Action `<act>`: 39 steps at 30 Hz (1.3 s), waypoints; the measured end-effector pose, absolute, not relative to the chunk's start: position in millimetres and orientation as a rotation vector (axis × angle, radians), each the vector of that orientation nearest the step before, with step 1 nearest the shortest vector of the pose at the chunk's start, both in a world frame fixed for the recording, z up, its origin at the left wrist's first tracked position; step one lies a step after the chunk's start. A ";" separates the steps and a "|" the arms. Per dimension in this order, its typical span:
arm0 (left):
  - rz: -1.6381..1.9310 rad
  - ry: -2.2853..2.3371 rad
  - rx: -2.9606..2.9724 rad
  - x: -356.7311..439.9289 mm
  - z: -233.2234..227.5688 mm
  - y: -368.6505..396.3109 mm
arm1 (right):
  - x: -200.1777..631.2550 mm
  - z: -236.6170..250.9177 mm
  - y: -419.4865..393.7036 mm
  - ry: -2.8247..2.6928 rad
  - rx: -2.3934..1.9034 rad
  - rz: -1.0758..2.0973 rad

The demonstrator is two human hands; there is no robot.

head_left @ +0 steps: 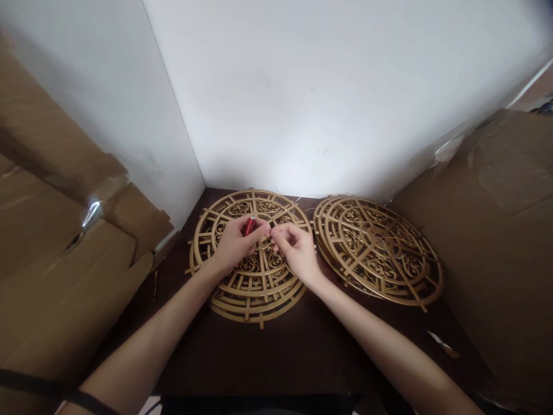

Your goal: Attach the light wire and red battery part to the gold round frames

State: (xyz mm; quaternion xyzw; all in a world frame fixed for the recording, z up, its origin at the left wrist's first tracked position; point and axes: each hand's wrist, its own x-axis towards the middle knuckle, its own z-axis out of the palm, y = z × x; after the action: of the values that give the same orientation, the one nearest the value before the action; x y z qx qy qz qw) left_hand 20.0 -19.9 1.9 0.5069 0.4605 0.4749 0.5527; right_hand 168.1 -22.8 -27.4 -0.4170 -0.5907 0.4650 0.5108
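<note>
My left hand [237, 242] is closed round a small red lighter [249, 226] with a metal end pointing up. Its thumb and forefinger pinch close to the fingertips of my right hand [298, 248], which are also pressed together. Whatever is between the fingertips is too small to make out. Both hands are over the left stack of round, gold-coloured openwork discs [261, 297], which have scrolls and concentric rings. A thin pale strand shows behind my right hand at the stack's far edge.
A second stack of gold discs [367, 253] lies to the right, with thin strands on it. A small knife [443, 344] rests on the dark table [259, 363] at front right. Cardboard [64, 242] stands at the left and more cardboard [488, 230] at the right. Behind rises a white wall [324, 115].
</note>
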 end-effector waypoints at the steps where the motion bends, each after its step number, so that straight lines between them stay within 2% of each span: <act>1: 1.127 1.085 1.195 19.9 1.5 -19.7 | 168.3 -27.1 -23.0 -1.420 -1.002 1.116; 9: 1.170 1.020 1.137 17.5 1.2 -19.0 | 168.6 -23.5 -25.6 -1.384 -0.964 1.127; 15: 1.290 0.908 0.963 19.2 1.4 -18.2 | 170.1 -25.8 -28.1 -1.291 -0.940 0.970; 20: 1.411 0.910 0.895 20.9 1.1 -16.7 | 170.7 -27.1 -29.0 -1.258 -0.892 0.969; 29: 1.986 0.904 0.751 12.5 -1.9 -4.2 | 171.8 -29.0 -28.4 -1.267 -0.908 0.971; 34: 2.039 1.025 0.436 4.3 6.2 -0.4 | 172.3 -28.4 -29.6 -1.249 -0.878 0.984; 39: 2.108 1.008 0.488 -4.7 13.7 0.7 | 172.2 -25.8 -31.1 -1.253 -0.890 0.961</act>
State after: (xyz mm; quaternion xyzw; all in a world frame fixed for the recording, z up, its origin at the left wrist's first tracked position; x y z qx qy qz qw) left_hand -4.7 0.7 13.7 0.1901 0.3927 0.8209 0.3685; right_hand 172.2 -31.1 -25.8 -0.3867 -0.5441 0.4173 0.6167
